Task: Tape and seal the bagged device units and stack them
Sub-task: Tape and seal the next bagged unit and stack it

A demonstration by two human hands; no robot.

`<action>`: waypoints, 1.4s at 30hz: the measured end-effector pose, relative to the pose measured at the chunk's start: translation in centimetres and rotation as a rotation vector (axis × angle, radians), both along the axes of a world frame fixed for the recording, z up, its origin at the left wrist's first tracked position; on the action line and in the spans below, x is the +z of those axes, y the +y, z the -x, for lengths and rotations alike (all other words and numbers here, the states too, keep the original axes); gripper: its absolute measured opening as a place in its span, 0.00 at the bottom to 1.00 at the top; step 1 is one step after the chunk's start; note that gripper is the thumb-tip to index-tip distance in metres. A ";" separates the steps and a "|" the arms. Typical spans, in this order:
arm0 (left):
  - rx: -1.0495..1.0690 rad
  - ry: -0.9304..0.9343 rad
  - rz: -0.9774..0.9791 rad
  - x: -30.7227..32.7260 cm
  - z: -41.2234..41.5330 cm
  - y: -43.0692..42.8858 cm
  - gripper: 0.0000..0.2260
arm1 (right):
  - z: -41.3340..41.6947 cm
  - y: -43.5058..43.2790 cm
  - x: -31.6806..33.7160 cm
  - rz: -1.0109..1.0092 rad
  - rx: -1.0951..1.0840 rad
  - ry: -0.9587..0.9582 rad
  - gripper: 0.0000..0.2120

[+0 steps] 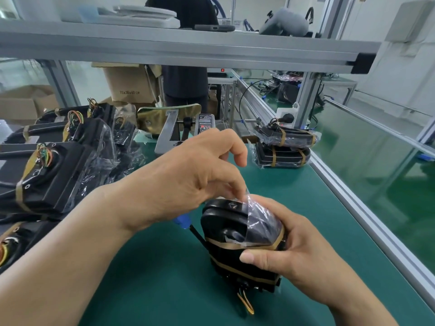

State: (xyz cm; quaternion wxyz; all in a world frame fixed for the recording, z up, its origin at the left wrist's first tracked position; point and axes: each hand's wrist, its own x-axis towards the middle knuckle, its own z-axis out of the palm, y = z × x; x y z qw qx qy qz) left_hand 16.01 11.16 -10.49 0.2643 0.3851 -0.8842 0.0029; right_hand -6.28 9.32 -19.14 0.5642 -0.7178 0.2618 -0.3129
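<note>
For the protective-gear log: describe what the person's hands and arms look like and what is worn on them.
The left hand and right hand are bare: no gloves, no rings that show. The left forearm and right forearm are uncovered to the picture's edge, so no sleeve is in view. Neither wrist carries a watch, band or strap.

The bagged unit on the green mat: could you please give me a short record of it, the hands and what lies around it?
unit: black, standing on the mat, tan tape bands round it
bag: clear film over the unit's top
left hand: pinches the bag's edge above the unit
right hand: grips the unit's side, thumb on the front
stack: two taped, bagged units, far right on the mat
pile: more bagged units at the left
tape dispenser: behind the hands
</note>
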 end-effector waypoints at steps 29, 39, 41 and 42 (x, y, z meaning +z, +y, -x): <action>0.322 0.726 -0.292 -2.9 -0.3 3.4 0.02 | -0.8 1.1 -0.7 0.077 -0.167 -0.032 0.31; 0.384 0.754 -0.261 -4.6 1.6 4.5 0.05 | -2.4 1.7 -1.1 0.201 -0.231 -0.016 0.33; 0.354 0.845 -0.334 -4.5 1.5 4.3 0.06 | -2.5 1.8 -1.1 0.216 -0.242 0.001 0.34; 0.345 0.892 -0.374 -4.5 1.4 4.3 0.07 | -2.5 1.8 -1.2 0.232 -0.249 0.015 0.35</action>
